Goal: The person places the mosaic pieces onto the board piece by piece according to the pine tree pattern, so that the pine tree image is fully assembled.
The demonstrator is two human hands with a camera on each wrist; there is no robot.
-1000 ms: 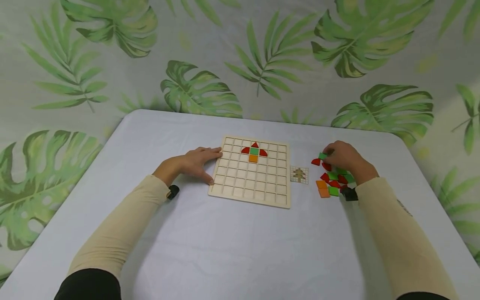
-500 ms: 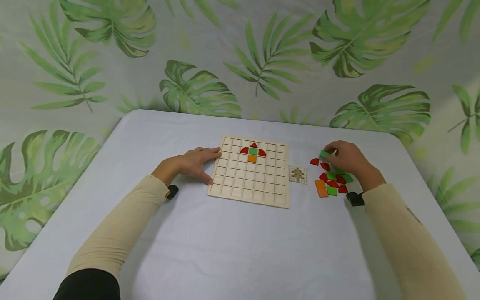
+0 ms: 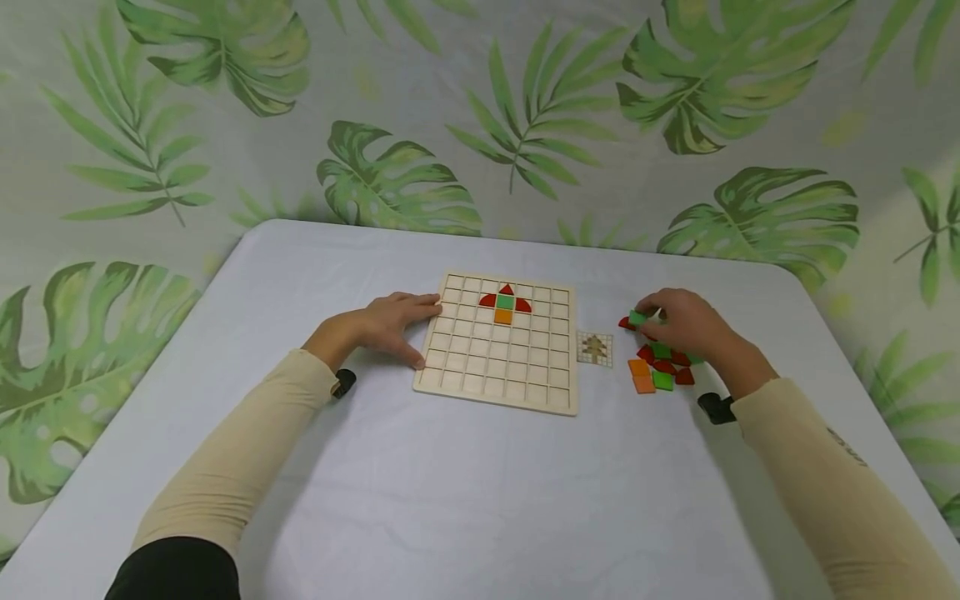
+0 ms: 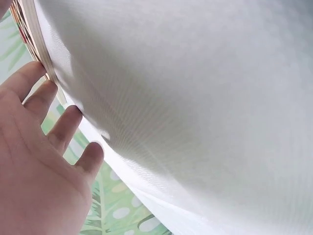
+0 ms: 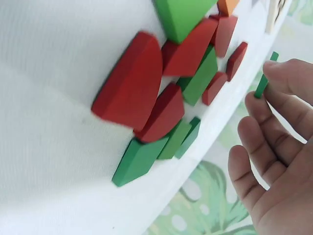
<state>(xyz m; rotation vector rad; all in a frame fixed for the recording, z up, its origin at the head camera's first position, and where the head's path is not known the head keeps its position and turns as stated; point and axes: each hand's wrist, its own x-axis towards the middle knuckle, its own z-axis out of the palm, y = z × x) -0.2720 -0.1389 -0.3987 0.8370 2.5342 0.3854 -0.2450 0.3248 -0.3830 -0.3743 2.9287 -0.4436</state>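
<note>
My left hand (image 3: 378,327) rests at the left edge of a wooden grid board (image 3: 480,367), its fingers and thumb spread and touching the rim. On the board lie a red triangle (image 3: 507,290), a green square (image 3: 506,302), an orange square (image 3: 503,317) and two red rounded pieces beside the green one. Over the loose pieces at the right, my right hand (image 3: 686,321) pinches a green tile (image 5: 266,76) between thumb and index finger. In the right wrist view the tile is held edge-on, above the table.
A small pattern card (image 3: 595,348) with a tree-like figure lies against the board's right side. Below my right hand are several red, green and orange pieces (image 3: 663,381). The white tablecloth (image 3: 480,492) ends at a leaf-patterned backdrop (image 3: 405,179).
My right hand has moved slightly left and toward me with the green tile, now in front of the red pieces. The left hand stays at the board's edge.
</note>
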